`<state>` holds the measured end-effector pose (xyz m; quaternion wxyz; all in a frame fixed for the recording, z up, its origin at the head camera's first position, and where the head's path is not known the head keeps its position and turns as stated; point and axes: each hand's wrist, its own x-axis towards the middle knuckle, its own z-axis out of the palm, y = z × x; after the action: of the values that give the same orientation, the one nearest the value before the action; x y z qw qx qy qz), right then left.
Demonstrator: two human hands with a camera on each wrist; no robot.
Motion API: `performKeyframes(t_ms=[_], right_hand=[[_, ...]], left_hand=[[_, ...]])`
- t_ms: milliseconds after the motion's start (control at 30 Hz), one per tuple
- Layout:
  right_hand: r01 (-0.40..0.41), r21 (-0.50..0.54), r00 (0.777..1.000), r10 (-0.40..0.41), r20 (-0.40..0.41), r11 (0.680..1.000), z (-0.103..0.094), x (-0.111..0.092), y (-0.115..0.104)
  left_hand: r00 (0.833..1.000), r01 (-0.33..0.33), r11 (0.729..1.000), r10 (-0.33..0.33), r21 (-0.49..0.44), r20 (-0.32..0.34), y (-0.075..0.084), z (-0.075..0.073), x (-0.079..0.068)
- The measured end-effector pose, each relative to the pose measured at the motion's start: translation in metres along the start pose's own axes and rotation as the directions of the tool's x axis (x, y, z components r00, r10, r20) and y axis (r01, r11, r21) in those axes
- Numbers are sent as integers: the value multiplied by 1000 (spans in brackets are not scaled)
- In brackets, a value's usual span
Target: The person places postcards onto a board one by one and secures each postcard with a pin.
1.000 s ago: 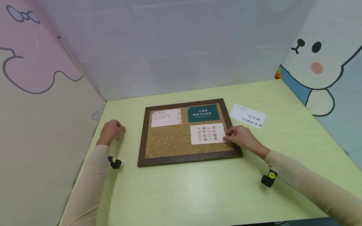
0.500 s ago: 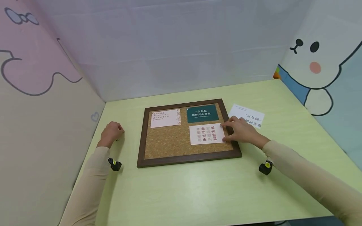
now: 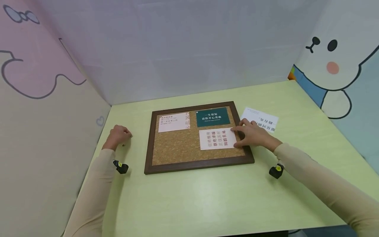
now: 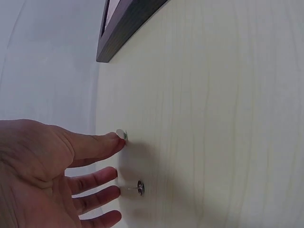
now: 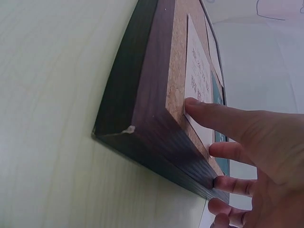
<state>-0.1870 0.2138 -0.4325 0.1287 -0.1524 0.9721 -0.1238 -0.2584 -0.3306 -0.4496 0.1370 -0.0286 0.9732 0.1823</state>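
My left hand (image 3: 118,135), left of the corkboard, pinches a thumbtack (image 4: 121,134) between thumb and index finger, close above the table. Another thumbtack (image 4: 140,188) lies under the loosely spread other fingers in the left wrist view. On the brown-framed corkboard (image 3: 174,148), a white card (image 3: 204,140) with dark red and grey characters lies at the lower right. My right hand (image 3: 254,134) touches that card's right edge: thumb (image 5: 199,107) at the lower corner, index finger near the upper one. Its remaining fingers reach over the frame's right side.
A pinkish card (image 3: 174,123) at the board's upper left and a dark green card (image 3: 213,122) beside it each have a tack at the upper left corner. One loose white card (image 3: 259,115) lies right of the board on the table (image 3: 189,204). Walls (image 3: 189,49) border the table.
My right thumb and index finger, close together at the card's lower right a second ago, have spread along its right edge. The left hand keeps its pinch near the same spot.
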Motion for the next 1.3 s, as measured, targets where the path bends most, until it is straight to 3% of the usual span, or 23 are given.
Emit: performKeyframes(t_ms=[333, 600, 767, 933, 1133, 1300], right_hand=[[-3, 15, 1000, 3, 7, 1000, 0, 0, -1], [0, 29, 1000, 0, 13, 1000, 0, -1, 0], [-2, 28, 1000, 1, 19, 1000, -1, 0, -1], [-7, 13, 1000, 7, 19, 1000, -2, 1, -2], [2, 13, 1000, -2, 12, 1000, 0, 2, -1], [2, 6, 1000, -3, 8, 1000, 1, 1, -1]], left_hand=[[1000, -1, 999, 2, -41, 24, -5, -6, 4], [987, -134, 987, 124, 88, 106, 5, -12, 2], [992, -123, 958, 122, 261, 20, 10, -2, -1], [985, -127, 923, 162, 363, -65, 14, 6, -2], [990, -107, 924, 135, 368, -50, 13, 7, -3], [987, -121, 945, 148, 304, -67, 21, 9, -4]])
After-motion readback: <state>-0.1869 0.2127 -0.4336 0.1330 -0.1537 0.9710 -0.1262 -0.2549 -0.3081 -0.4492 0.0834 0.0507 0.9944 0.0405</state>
